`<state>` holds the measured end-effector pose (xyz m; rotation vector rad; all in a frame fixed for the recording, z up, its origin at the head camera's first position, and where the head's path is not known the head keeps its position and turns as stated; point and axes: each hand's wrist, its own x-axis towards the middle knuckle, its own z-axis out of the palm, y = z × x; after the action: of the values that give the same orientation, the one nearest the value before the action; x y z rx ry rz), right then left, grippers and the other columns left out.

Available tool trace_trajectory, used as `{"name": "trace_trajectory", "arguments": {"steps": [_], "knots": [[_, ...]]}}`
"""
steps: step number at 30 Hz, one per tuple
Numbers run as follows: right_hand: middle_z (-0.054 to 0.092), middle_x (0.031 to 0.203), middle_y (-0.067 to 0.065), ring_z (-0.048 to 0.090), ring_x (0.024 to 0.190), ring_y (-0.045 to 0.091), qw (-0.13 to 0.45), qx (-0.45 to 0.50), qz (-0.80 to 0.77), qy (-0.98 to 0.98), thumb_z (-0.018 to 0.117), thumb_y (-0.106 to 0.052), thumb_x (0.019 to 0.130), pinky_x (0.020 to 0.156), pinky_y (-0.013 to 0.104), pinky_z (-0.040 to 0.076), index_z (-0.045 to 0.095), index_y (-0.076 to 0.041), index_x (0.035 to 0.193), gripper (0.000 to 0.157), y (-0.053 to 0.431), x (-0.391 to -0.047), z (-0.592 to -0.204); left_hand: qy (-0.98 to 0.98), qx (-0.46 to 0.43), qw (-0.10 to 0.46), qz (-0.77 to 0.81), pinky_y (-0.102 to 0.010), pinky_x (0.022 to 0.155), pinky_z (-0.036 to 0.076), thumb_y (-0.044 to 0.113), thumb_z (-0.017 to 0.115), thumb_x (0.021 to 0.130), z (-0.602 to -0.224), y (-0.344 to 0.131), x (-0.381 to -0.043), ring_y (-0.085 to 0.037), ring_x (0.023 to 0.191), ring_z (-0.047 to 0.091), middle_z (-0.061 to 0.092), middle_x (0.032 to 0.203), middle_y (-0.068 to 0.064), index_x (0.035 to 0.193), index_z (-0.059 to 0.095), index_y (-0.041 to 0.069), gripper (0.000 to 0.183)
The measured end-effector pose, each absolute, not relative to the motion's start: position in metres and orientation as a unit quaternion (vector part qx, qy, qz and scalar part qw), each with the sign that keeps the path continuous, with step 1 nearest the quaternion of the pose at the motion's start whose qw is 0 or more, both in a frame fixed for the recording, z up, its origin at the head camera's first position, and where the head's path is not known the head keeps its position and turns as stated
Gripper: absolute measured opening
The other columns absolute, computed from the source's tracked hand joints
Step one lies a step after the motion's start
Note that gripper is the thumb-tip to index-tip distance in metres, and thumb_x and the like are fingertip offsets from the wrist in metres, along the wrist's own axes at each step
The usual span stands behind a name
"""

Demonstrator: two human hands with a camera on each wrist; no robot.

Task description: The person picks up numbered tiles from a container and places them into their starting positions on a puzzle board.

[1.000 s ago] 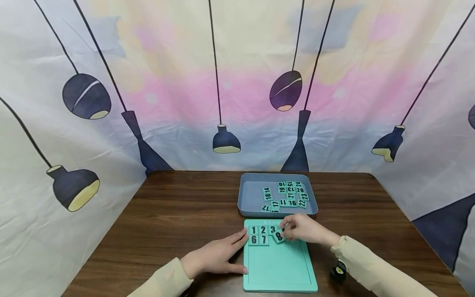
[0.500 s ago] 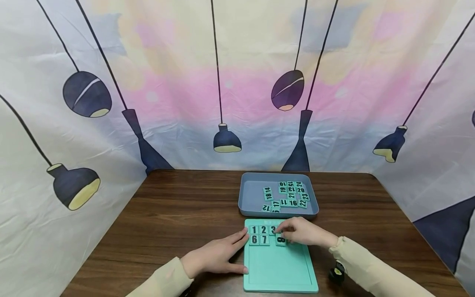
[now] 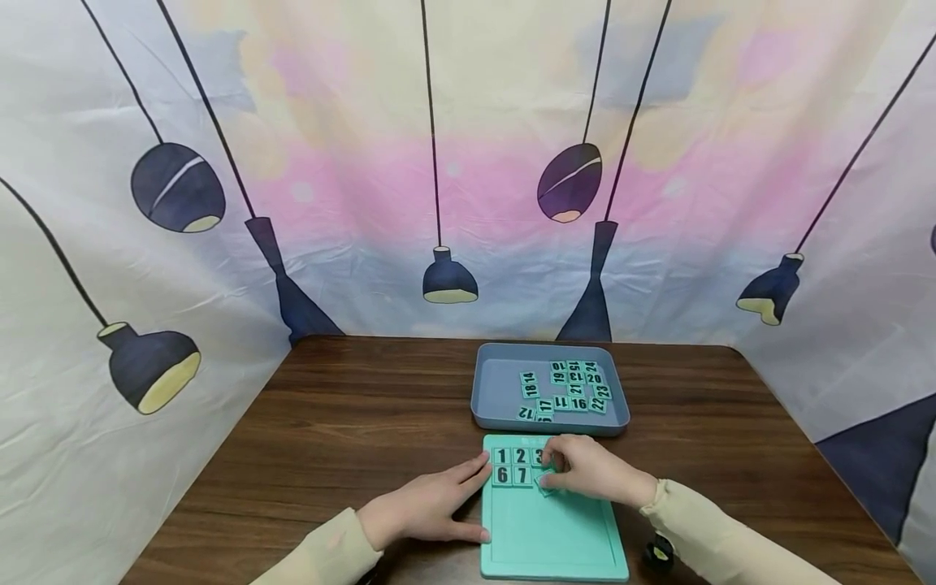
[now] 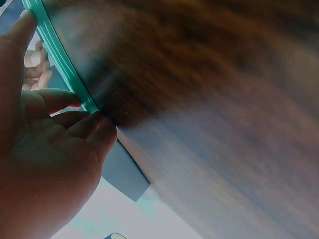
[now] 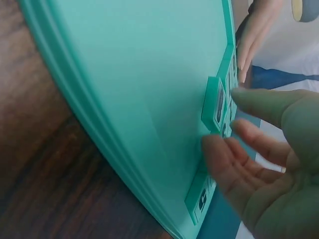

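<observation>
Cloth (image 3: 351,268), printed with dark hanging lamps (image 3: 449,280) over patches of pink, cream and blue, is hung behind and at both sides of the worktop (image 3: 366,406). Brown wood with darker grain streaks is shown on that surface, its far corners are rounded, and pale light is reflected along it in the left wrist view. A green board (image 3: 552,536) is laid flat near the front, and a grey-blue tray (image 3: 500,386) is set just beyond it, scattered with number tiles (image 3: 576,390) turned various ways. On the board, the tiles 1, 2 and 3 are lined up above 6 and 7. A loose tile (image 5: 214,104) is placed askew just right of the 7, and the thumb and fingers of the right hand (image 3: 595,473) are curled around it. The left hand (image 3: 427,504) is spread, grasping nothing, with its fingertips rested against the board's left edge. Both arms are covered by pale sleeves (image 3: 325,548).
</observation>
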<state>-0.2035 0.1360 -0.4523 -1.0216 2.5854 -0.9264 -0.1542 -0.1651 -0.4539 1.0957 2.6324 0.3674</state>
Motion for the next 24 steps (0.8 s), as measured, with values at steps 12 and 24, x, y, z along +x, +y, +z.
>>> {"name": "trace_trajectory", "arguments": {"steps": [12, 24], "knots": [[0.050, 0.073, -0.006, 0.041, 0.063, 0.004, 0.077, -0.321, -0.270, 0.905, 0.083, -0.026, 0.085, 0.058, 0.026, 0.038, 0.062, -0.016, 0.093, 0.025, 0.126, -0.187, -0.454, 0.904, 0.387, 0.129, 0.131, -0.036, 0.108, 0.043, 0.067, 0.053, 0.095, -0.455, -0.165, -0.156, -0.022, 0.146, 0.034, 0.023, 0.166, -0.011, 0.160, 0.027, 0.007, 0.092], [0.058, 0.095, -0.004, 0.057, 0.076, 0.005, 0.051, -0.361, -0.293, 0.884, 0.076, 0.000, 0.086, 0.066, 0.024, 0.051, 0.072, -0.011, 0.097, 0.016, 0.127, -0.185, -0.457, 0.904, 0.382, 0.134, 0.136, -0.036, 0.107, 0.044, 0.066, 0.053, 0.095, -0.453, -0.165, -0.155, -0.022, 0.145, 0.037, 0.022, 0.166, -0.011, 0.160, 0.027, 0.007, 0.091]]}}
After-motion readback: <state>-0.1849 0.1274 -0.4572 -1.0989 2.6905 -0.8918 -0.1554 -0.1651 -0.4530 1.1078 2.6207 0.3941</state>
